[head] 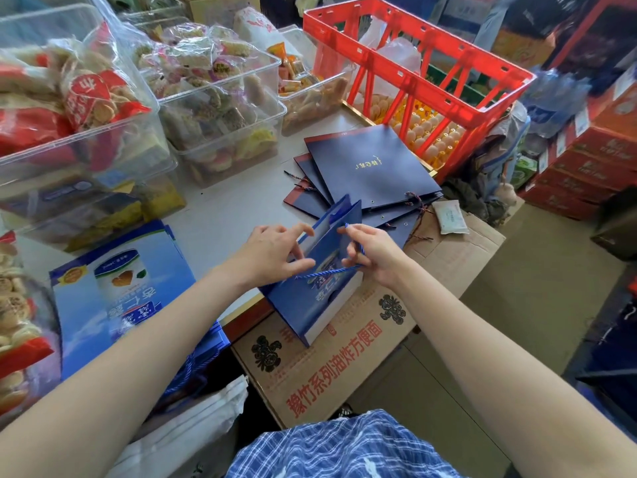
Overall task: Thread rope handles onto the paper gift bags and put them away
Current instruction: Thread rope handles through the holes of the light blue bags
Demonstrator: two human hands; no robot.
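Bag: blue paper gift bag (310, 298) lies flat across the table (220, 222) edge and a cardboard box (344, 357), between both hands, its mouth lifted open at the far end.
Direction: long axis runs from the near folded bottom away to the open mouth, leaning slightly right.
Left hand: left hand (272, 257) steadies the bag's near panel by the mouth, fingers partly curled on the paper.
Right hand: right hand (372, 253) pinches the blue rope (327, 272) at the far panel's top edge.
Rope: thin and limp; it trails back across the bag.
Handling: paper probably light, stiff at the folds, easily creased; best held near the rim holes. Rope likely needs gripping close to its tip.
Finished pile: dark navy bags (365, 167) lie stacked just beyond, cords attached.
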